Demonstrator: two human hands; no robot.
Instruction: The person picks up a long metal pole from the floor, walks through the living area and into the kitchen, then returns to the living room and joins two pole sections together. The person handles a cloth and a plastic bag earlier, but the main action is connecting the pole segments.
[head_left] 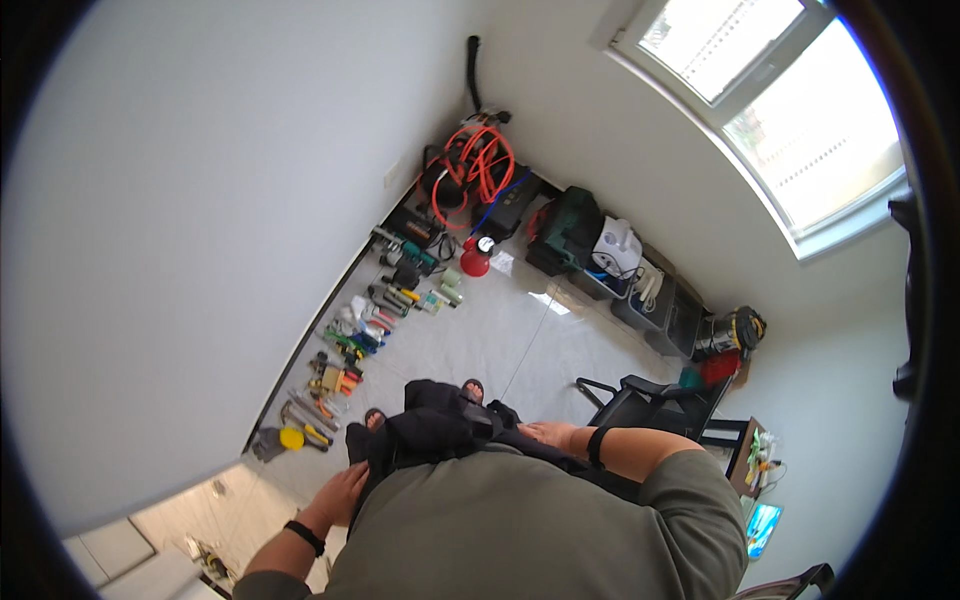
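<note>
While looking down over pale grey floor tiles [480,330] and white walls [200,200], with a bright window [770,90] at upper right: rows of small hand tools [350,350] along the wall, coiled orange cable [475,165] in the corner, black office chair [650,400] nearby. Black fabric garment [440,425] bunched at waist level. Left hand [340,495] flat against its lower-left edge, fingers extended. Right hand [550,434] resting on its right side, fingers spread, gripping nothing discernible.
</note>
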